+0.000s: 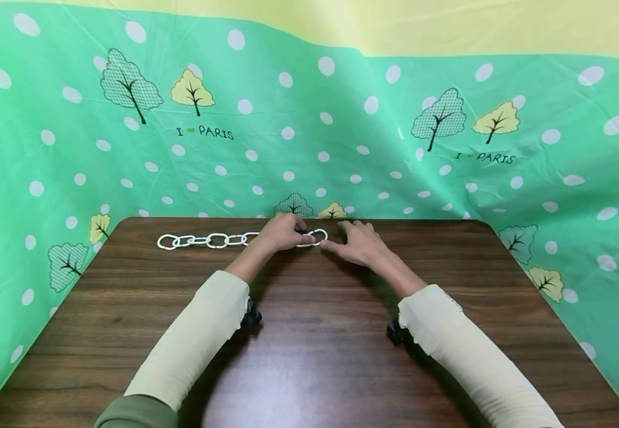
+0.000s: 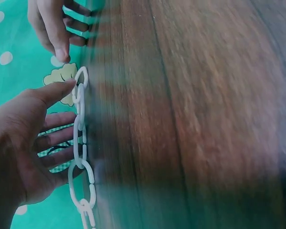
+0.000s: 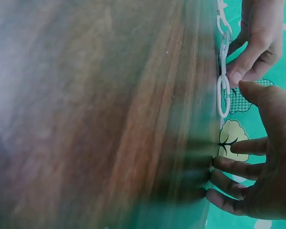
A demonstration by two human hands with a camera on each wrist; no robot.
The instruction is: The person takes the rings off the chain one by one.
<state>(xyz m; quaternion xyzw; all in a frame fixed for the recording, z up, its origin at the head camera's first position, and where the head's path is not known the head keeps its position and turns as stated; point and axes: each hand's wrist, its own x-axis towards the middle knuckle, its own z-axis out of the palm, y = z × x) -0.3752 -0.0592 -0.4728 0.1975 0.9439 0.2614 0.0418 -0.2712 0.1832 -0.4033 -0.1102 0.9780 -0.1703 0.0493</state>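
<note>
A white plastic chain (image 1: 217, 240) of several oval links lies in a nearly straight line along the far part of the brown table. My left hand (image 1: 283, 232) covers some of its middle links; in the left wrist view the thumb tip reaches the chain near its end link (image 2: 82, 76), while the other fingers extend loosely behind it. On the chain's right side, my right hand (image 1: 360, 242) is spread with thumb and fingers apart, holding nothing. Its thumb tip is close to the end link; whether they touch I cannot tell.
The dark wood-grain table (image 1: 309, 333) ends just beyond the chain. Behind and around it hangs a green cloth (image 1: 309, 137) with white dots and printed trees. A small black device (image 1: 251, 315) is strapped at the left wrist, another (image 1: 396, 331) at the right.
</note>
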